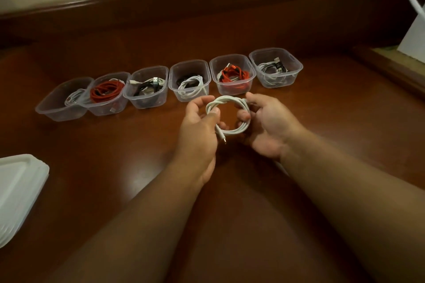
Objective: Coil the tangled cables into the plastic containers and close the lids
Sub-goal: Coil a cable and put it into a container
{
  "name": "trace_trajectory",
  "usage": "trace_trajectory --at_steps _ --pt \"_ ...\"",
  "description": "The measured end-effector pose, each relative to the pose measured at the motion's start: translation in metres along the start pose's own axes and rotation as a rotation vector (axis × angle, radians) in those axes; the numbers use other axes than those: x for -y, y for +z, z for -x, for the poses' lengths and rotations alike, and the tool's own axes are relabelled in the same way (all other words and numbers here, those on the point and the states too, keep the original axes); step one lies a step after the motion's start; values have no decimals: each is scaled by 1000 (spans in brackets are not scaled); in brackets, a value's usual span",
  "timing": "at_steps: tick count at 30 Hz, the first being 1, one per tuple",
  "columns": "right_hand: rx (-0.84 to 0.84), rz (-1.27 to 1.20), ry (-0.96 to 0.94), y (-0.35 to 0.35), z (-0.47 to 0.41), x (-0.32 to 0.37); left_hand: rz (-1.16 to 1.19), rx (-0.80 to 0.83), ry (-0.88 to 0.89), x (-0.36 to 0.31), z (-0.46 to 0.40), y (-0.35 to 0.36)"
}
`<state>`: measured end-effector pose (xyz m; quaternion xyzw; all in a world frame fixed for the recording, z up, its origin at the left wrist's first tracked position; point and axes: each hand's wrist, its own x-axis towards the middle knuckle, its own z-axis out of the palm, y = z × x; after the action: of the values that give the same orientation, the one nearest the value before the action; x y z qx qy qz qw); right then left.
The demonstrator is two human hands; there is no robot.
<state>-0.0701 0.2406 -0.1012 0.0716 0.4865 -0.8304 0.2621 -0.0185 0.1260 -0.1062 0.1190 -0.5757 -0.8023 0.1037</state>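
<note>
left hand (200,130), right hand (270,127) hold white cable coil (230,114) | containers (189,80) beyond

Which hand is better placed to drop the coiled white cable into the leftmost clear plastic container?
Probably the left hand: it grips the coiled white cable on the side nearer the leftmost clear plastic container. The right hand would have to cross over.

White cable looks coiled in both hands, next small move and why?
Probably tuck the loose plug end into the loop, then lower the white cable into a tub. Both the left hand and right hand grip the coil, and the end hangs free. The far-left tub looks least full.
</note>
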Motion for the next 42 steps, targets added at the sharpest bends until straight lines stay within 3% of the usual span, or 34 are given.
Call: trace_trajectory --at_steps 6,10,13,16,20,23,28,36,42 --pt "68 238 -24 -5 11 3 -308 135 44 -10 0 -15" --pt "75 548 -224 -4 24 4 -618 143 194 -19 2 -29" --pt "-23 794 -416 0 27 -3 -747 142 294 -25 4 -34" --pt "-128 935 -521 8 34 -2 -718 129 338 -39 8 -40" --pt "-108 994 -554 25 44 3 -584 157 287 -57 19 -53" --pt "-23 1100 -573 48 45 -5 -641 78 319 -64 23 -74" --pt "89 1210 -579 97 33 -21 -945 -67 431 -84 26 -121" --pt "295 1241 -526 178 -21 -53 -961 -317 363 -122 -18 -215" --pt "406 1811 -547 189 -70 -85 -1206 -606 369 -146 -83 -280"
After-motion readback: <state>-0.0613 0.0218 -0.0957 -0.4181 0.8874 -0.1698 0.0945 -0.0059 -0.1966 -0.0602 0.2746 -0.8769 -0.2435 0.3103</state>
